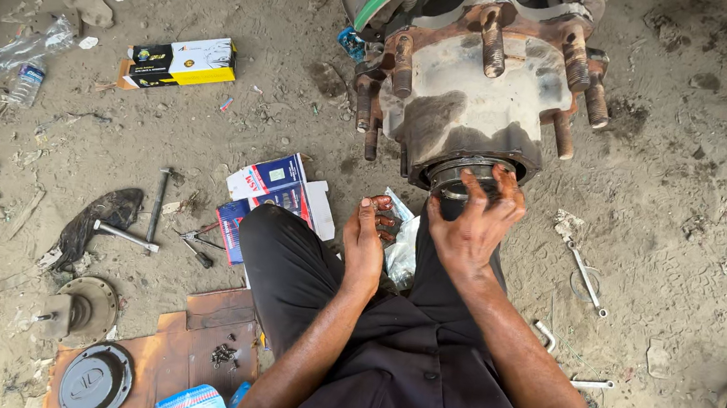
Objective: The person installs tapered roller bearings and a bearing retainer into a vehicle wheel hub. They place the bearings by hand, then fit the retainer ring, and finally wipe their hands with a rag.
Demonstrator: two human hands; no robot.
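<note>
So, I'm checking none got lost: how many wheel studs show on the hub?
6: two wheel studs on top, two right, two left. Others may be hidden.

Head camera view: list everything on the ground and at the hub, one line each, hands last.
Wheel hub: one, rusty grey with threaded studs, top centre.
Ring part: one, dark metal, at the hub's open end.
Plastic bag: one, clear, between the hands.
Yellow-black box: one, upper left on the dirt.
Red-blue boxes: a small stack, left of the knee.
Plastic bottle: one, clear, far left.
Hammer: one, steel, left of centre.
Pliers: one pair, beside the boxes.
Round cap: one, dark grey, bottom left on cardboard.
Wrench: one, silver, right of the hub.
Left hand: greasy, by the bag; whether it grips anything is unclear.
Right hand: fingers spread over the ring part.
</note>
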